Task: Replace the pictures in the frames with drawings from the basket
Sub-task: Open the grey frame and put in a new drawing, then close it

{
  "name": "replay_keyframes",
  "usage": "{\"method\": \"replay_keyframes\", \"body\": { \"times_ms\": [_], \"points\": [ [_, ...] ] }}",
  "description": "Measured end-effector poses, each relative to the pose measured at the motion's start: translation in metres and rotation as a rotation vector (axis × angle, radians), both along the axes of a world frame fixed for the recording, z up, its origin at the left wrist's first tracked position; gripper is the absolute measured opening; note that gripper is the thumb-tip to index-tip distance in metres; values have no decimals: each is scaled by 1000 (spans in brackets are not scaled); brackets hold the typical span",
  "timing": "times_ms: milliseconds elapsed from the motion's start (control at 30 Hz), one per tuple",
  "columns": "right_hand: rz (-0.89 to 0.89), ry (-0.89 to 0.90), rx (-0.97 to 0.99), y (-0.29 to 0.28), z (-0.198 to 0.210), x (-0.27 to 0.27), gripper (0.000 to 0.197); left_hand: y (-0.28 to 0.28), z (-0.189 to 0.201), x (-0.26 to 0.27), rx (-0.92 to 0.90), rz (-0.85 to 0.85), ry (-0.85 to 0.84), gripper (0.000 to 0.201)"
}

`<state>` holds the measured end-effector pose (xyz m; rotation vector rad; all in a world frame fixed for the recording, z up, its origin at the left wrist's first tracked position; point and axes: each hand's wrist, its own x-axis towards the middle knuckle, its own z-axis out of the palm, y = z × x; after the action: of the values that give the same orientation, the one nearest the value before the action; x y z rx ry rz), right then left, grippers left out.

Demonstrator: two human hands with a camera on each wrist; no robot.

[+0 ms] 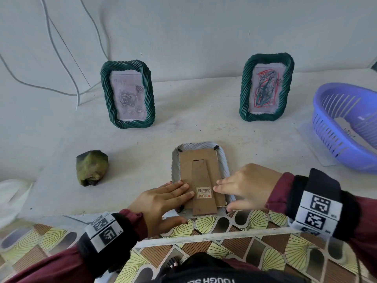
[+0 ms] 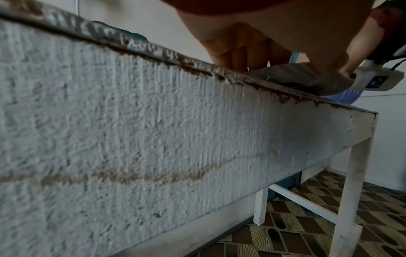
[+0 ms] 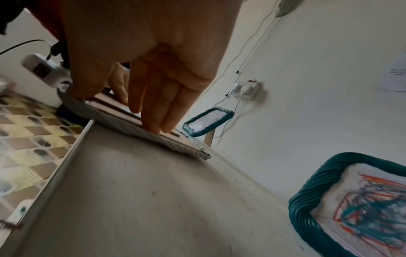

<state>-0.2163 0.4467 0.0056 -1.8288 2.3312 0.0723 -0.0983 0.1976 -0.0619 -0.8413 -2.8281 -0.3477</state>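
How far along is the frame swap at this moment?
Looks done: the right green frame stands holding a scribbled drawing. In hand: the white frame lies face down, the left hand and right hand pressing flat on its cardboard back. Left: the left green frame shows a printed rose picture; paper remains in the basket.
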Motion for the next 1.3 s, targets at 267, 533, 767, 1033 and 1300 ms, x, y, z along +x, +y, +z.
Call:
{"method": "replay_keyframes", "body": {
  "times_ms": [267, 533, 767, 1033, 1300],
  "points": [
    [158, 57, -245, 17, -22, 5, 30, 0, -1, -1, 53, -5, -22, 59],
    [-273, -127, -441, 19, -35, 35, 28, 3, 0, 2, 87, 15, -43, 56],
    [-527, -147, -512, 17, -43, 52, 41, 6, 4, 5, 138, 55, -87, 57],
    [-900, -689, -622, 8, -47, 56, 65, 27, 18, -7, 459, 343, -98, 58],
    [-970, -1321, -960, 4, -13, 49, 60, 61, 67, -29, 215, 603, -309, 87]
  ]
}}
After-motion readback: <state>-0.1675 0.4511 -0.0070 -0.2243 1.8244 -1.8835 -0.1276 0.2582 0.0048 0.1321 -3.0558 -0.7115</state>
